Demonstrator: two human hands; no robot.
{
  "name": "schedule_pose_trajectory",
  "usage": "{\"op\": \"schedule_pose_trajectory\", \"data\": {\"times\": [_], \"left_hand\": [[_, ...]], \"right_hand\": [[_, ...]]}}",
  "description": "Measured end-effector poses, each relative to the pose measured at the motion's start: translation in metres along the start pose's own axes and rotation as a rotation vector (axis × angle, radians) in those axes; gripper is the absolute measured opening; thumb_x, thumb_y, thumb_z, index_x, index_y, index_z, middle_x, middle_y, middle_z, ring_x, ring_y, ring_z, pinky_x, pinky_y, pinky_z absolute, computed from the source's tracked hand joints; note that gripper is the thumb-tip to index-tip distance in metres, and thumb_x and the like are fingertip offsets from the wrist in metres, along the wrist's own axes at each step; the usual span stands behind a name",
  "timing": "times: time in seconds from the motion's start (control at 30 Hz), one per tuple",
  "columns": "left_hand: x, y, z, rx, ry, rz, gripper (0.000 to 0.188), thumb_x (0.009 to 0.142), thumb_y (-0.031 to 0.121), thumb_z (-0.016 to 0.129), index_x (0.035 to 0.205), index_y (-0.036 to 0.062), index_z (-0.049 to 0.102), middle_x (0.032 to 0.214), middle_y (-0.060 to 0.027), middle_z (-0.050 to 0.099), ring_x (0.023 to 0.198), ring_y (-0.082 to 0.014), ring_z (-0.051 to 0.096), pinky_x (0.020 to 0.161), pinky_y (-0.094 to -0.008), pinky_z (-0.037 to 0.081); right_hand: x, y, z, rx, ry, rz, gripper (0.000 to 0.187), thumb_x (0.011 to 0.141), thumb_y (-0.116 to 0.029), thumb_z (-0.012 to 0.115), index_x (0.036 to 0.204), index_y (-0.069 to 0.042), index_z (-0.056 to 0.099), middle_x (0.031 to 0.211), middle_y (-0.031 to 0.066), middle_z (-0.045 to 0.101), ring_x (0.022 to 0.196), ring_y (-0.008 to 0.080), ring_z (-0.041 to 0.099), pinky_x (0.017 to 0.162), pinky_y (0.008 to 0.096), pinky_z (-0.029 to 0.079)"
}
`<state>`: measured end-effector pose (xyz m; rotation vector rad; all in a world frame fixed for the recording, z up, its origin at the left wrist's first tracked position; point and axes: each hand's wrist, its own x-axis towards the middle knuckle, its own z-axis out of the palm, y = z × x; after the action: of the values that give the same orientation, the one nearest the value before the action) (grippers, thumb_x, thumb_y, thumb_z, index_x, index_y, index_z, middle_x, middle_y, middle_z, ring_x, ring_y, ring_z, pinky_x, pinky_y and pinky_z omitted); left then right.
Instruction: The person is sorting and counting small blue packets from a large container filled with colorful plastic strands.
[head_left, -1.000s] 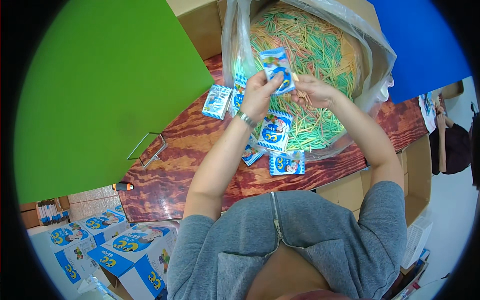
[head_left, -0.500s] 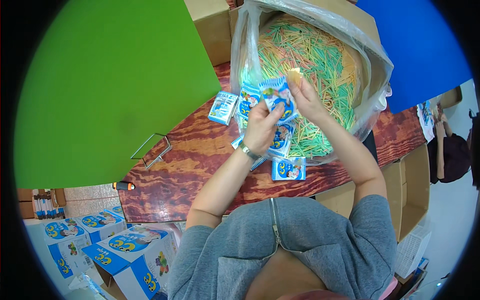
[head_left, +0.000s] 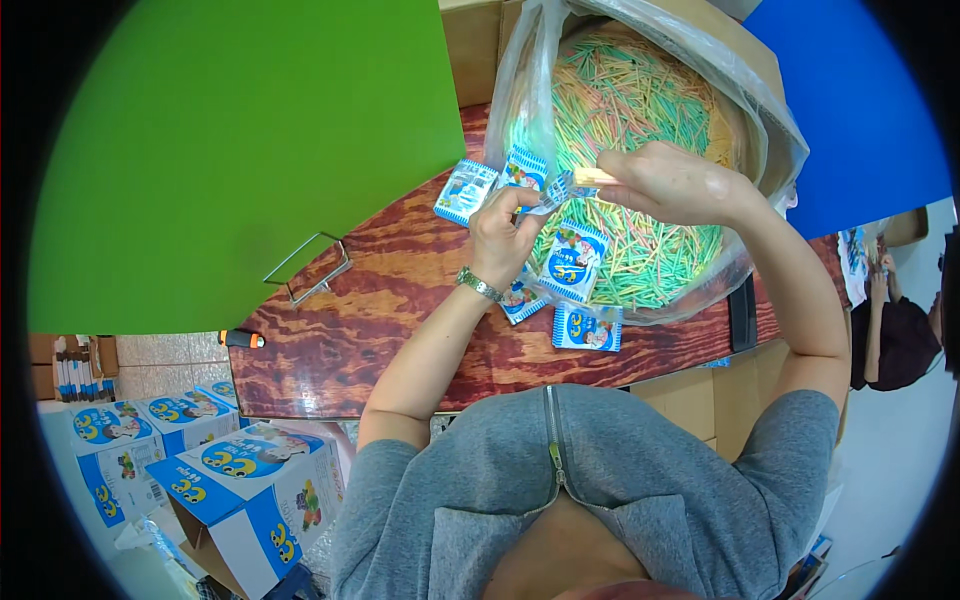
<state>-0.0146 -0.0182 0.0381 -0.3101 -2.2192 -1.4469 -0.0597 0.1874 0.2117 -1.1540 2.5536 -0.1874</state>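
Left hand (head_left: 498, 230): closed in a pinch on a small blue-and-white packet (head_left: 557, 190), thumb and fingers grasping its near end.
Held packet: was above the left part of the plastic bag's opening, creased and turned nearly edge-on.
Right hand (head_left: 675, 183): grasped a short bundle of pale sticks (head_left: 592, 177), ends pointing left toward the packet; fingers partly hidden beneath the hand.
Stick ends and packet: were close together; could not be told whether touching, inserted or just apart.
Done: by appearance, a bundle already picked out from the mound, and one packet already in hand.
Undone: judged partway through this packet, with the bundle not yet released.
Loose sticks (head_left: 650, 100): lay in a broad green, yellow and pink mound inside the clear plastic bag (head_left: 522, 85); seemed ample, with much left to handle.
Resting packets: lay around the bag's near and left edges, one (head_left: 575, 262) partly over the sticks, another (head_left: 588, 328) on the wooden table (head_left: 400, 300), another (head_left: 466, 190) farther left; could not be told whether filled or sealed.
Printed cartons (head_left: 265, 450): stood below the table at left; contents could not be made out.
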Motion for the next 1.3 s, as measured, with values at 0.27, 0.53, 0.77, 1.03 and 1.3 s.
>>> {"op": "schedule_pose_trajectory", "data": {"times": [0.27, 0.53, 0.77, 1.03, 1.3], "left_hand": [[0.003, 0.003, -0.008, 0.115, 0.024, 0.210, 0.017, 0.076, 0.005, 0.077, 0.088, 0.0031, 0.066, 0.087, -0.0080, 0.070, 0.073, -0.0176, 0.067, 0.057, -0.0283, 0.051], [-0.003, 0.002, -0.010, -0.003, -0.052, 0.024, 0.018, 0.080, 0.006, 0.076, 0.096, 0.0020, 0.068, 0.082, -0.0070, 0.070, 0.068, -0.0116, 0.064, 0.058, -0.0260, 0.049], [-0.011, -0.018, -0.013, -0.296, -0.180, -0.069, 0.031, 0.086, 0.007, 0.072, 0.115, 0.0002, 0.064, 0.095, -0.0044, 0.070, 0.081, -0.0080, 0.064, 0.067, -0.0239, 0.053], [-0.031, -0.058, -0.026, -0.293, 0.005, -0.324, 0.036, 0.092, 0.006, 0.064, 0.127, -0.0010, 0.056, 0.115, -0.0090, 0.065, 0.101, -0.0135, 0.063, 0.085, -0.0275, 0.054], [-0.027, -0.071, -0.004, 0.206, -0.311, 0.052, 0.029, 0.087, 0.009, 0.065, 0.115, 0.0028, 0.064, 0.113, -0.0143, 0.066, 0.101, -0.0280, 0.064, 0.087, -0.0364, 0.051]], "right_hand": [[0.023, -0.011, -0.017, -0.183, -0.261, 0.025, 0.032, 0.095, -0.030, 0.058, 0.096, 0.002, 0.056, 0.071, 0.0196, 0.063, 0.073, 0.0389, 0.064, 0.066, 0.0491, 0.049], [0.026, -0.022, -0.018, -0.174, 0.069, -0.119, 0.048, 0.083, -0.028, 0.073, 0.119, -0.003, 0.056, 0.093, 0.0186, 0.066, 0.081, 0.0362, 0.067, 0.075, 0.0450, 0.052], [0.036, -0.001, 0.047, 0.282, 0.251, -0.100, 0.052, 0.079, -0.013, 0.075, 0.127, -0.010, 0.055, 0.100, 0.0160, 0.066, 0.083, 0.0313, 0.068, 0.074, 0.0415, 0.054], [0.076, 0.030, 0.127, 0.318, 0.615, -0.087, 0.026, 0.086, -0.014, 0.068, 0.109, -0.006, 0.061, 0.100, 0.0160, 0.068, 0.089, 0.0362, 0.066, 0.075, 0.0417, 0.053], [0.108, 0.037, 0.169, 0.207, 0.599, 0.175, 0.032, 0.089, -0.022, 0.068, 0.115, -0.007, 0.056, 0.096, 0.0182, 0.068, 0.083, 0.0325, 0.068, 0.071, 0.0416, 0.054]]}}
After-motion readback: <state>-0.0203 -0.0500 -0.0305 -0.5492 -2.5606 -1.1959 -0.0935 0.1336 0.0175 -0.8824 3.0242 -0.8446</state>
